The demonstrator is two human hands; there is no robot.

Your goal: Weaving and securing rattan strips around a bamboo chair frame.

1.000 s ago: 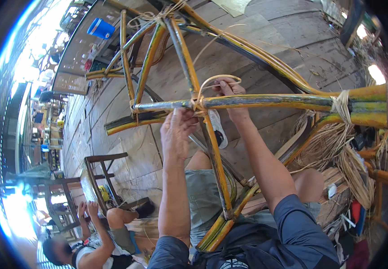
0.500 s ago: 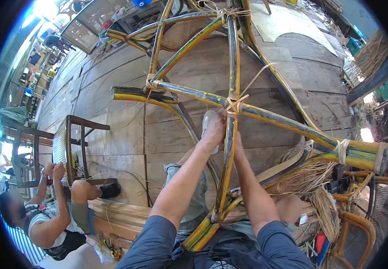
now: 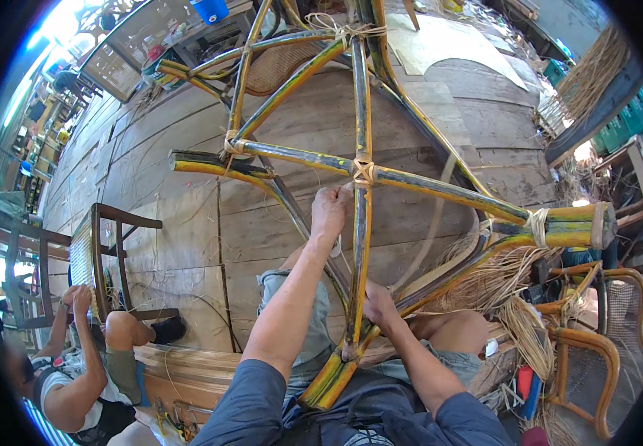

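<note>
Both grips on bamboo frame (image 3: 359, 223)

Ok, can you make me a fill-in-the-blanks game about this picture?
1. The left hand grips a pole of the yellow bamboo ____.
2. The right hand holds the frame ____ down than the left hand.
3. Pale strips are tied in a binding where two poles ____.
4. At the lower left, another person works on a wooden ____.

Missing words: frame; lower; cross; chair

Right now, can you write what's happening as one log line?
left hand: gripping upright bamboo pole below strip-tied joint | right hand: holding pole lower down | frame over wooden floor
</note>
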